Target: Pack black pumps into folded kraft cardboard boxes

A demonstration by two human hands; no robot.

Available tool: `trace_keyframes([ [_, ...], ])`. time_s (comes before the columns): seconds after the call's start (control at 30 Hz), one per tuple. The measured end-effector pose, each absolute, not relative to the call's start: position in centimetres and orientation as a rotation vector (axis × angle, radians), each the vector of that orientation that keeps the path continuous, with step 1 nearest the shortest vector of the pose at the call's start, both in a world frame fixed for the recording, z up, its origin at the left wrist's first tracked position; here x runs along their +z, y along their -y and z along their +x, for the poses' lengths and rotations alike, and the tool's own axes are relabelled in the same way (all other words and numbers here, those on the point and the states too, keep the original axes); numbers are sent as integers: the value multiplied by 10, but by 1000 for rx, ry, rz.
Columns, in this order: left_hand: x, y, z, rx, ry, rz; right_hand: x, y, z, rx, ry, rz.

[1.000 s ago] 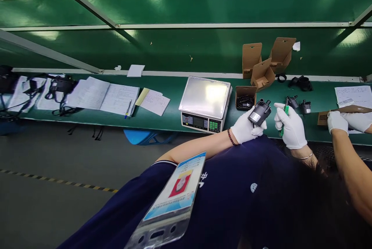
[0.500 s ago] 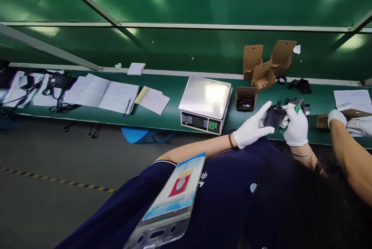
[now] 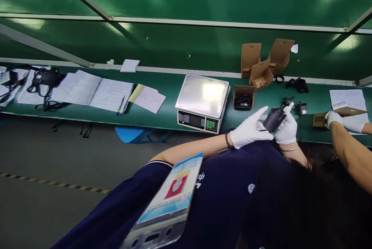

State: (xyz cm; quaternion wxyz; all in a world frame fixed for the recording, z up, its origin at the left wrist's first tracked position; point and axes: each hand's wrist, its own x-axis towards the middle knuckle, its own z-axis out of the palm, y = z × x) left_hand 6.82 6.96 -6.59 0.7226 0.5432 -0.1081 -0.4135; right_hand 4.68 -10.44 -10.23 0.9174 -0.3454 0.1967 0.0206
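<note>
My left hand, in a white glove, grips a black cylindrical device with a narrower nozzle end, tilted up to the right. Against the device's right side is my gloved right hand, its fingers bent. A bit of green handle shows beneath the device by the right fingers; most of that tool is hidden. Just beyond the hands, small black fittings lie on the green bench.
A scale stands left of my hands. Behind are open cardboard boxes and a small box of black cable. A co-worker's gloved hands hold a carton at right. Notebooks and adapters lie left.
The black device has turned from nearly upright to leaning right. My right hand has shifted left and closer to it; the green-handled tool's metal tips no longer show. The view has shifted slightly.
</note>
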Motion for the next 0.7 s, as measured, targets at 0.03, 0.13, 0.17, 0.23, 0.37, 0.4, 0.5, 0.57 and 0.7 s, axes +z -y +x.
trace_keyframes([
  [0.03,-68,-68,70,-868,264,1275,-97,101,44,16,-379,-768],
  [0.13,-77,-66,76,-613,417,1490,-78,93,34,1,-306,-961],
  [0.17,-80,-66,78,-511,477,1537,-74,92,33,21,-291,-996],
  [0.23,-84,-68,80,-320,569,1597,-69,90,33,60,-292,-998],
  [0.37,-84,-73,82,-130,595,1570,-74,93,43,65,-431,-931],
  [0.4,-82,-75,81,-125,575,1533,-77,94,45,69,-475,-930],
  [0.5,-76,-79,78,-322,450,1299,-82,97,47,87,-554,-929],
  [0.57,-73,-80,76,-631,336,1026,-83,99,46,84,-571,-916],
  [0.7,-73,-82,77,-1042,73,535,-82,101,44,122,-616,-953],
])
